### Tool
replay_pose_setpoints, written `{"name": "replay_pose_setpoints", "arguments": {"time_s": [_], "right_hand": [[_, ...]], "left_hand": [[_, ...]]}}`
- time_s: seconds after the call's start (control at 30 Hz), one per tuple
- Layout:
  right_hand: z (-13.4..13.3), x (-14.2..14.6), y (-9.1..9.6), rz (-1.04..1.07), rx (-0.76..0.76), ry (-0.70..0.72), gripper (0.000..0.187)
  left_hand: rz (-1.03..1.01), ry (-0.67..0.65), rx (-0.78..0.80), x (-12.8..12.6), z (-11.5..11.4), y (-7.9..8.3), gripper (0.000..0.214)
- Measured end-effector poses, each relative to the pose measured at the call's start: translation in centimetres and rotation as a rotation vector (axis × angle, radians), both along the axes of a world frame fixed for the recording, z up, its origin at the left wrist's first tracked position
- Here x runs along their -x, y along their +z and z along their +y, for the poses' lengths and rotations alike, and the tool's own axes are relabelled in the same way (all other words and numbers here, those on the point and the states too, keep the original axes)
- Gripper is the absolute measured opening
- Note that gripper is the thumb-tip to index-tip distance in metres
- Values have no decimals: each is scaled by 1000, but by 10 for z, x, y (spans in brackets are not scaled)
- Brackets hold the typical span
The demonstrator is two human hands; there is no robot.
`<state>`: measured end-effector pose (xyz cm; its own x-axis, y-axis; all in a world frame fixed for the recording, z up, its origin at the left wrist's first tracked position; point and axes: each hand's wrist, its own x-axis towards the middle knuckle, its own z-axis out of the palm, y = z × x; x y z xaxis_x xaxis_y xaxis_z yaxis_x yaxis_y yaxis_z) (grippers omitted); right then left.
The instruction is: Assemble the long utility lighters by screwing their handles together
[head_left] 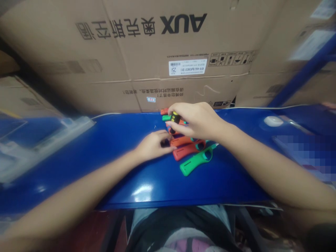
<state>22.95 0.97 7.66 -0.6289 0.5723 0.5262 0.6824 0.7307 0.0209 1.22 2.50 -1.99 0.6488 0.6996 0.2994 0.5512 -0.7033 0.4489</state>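
Note:
Several long-nosed gas lighters lie side by side on the blue table (120,175). Closest to me is a green lighter (194,162); a red-orange lighter (187,151) and an orange lighter (181,141) come after it. My left hand (152,145) has its thumb and fingers curled about the butt end of the orange lighter. In my right hand (198,119) is a short black-and-yellow screwdriver (175,118), held upright over another orange lighter that the hand partly covers. The screwdriver's tip is hidden. Another green lighter (166,118) and a red lighter (164,111) lie farther back.
A large cardboard box (147,63) stands along the table's back edge. At the right lie a white rounded object (273,121) and a blurred flat item. Clear plastic packaging (52,147) lies at the left. A blue metal post (304,70) rises at the back right.

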Motion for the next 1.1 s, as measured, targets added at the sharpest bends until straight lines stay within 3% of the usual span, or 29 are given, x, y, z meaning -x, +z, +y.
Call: {"name": "replay_pose_setpoints", "arguments": {"time_s": [0.4, 0.6, 0.83, 1.1], "right_hand": [[-3, -1, 4, -5, -22, 0, 25], [-6, 5, 2, -2, -17, -43, 41], [-15, 7, 10, -122, 46, 47, 43], [-11, 3, 10, -84, 100, 20, 32]], "left_hand": [[-25, -51, -8, 0, -1, 1, 23], [-25, -69, 26, -1, -2, 2, 23], [-33, -78, 25, -2, -3, 3, 25], [-4, -95, 1, -2, -5, 3, 24]]}}
